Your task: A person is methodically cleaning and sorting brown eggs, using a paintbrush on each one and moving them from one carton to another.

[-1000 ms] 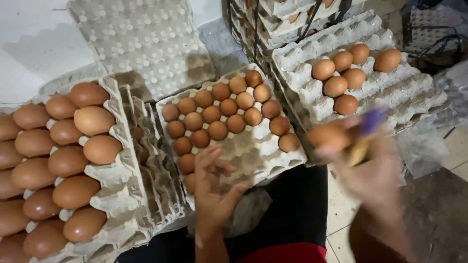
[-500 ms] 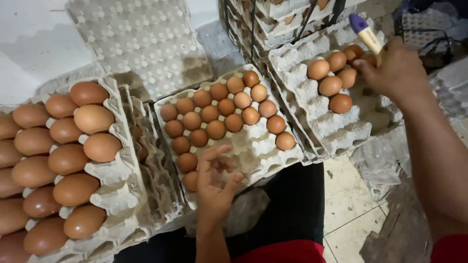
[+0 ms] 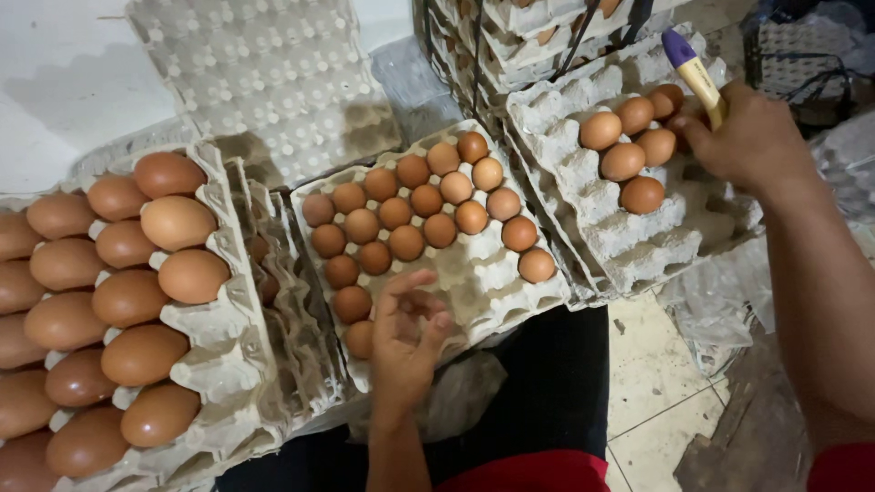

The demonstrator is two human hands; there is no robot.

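Note:
My left hand (image 3: 406, 333) hovers over the near edge of the middle egg tray (image 3: 497, 282), fingers apart, holding nothing; several small brown eggs (image 3: 410, 214) fill that tray's far part. My right hand (image 3: 752, 137) rests on the right egg tray (image 3: 638, 241), gripping a yellow tool with a purple tip (image 3: 693, 73) that points up and away. Whether it also holds an egg I cannot tell. Beside that hand lie several brown eggs (image 3: 629, 155) in the tray's far cups.
A left tray (image 3: 223, 319) is packed with larger brown eggs (image 3: 137, 273). An empty grey tray (image 3: 264, 82) leans at the back. Stacked trays (image 3: 529, 36) stand at the back right. Tiled floor (image 3: 656, 392) and crumpled plastic (image 3: 720, 310) lie at the right.
My right hand, with an egg and the tool a second ago, swung from low right up to the right tray's far cups. The left hand stayed over the middle tray.

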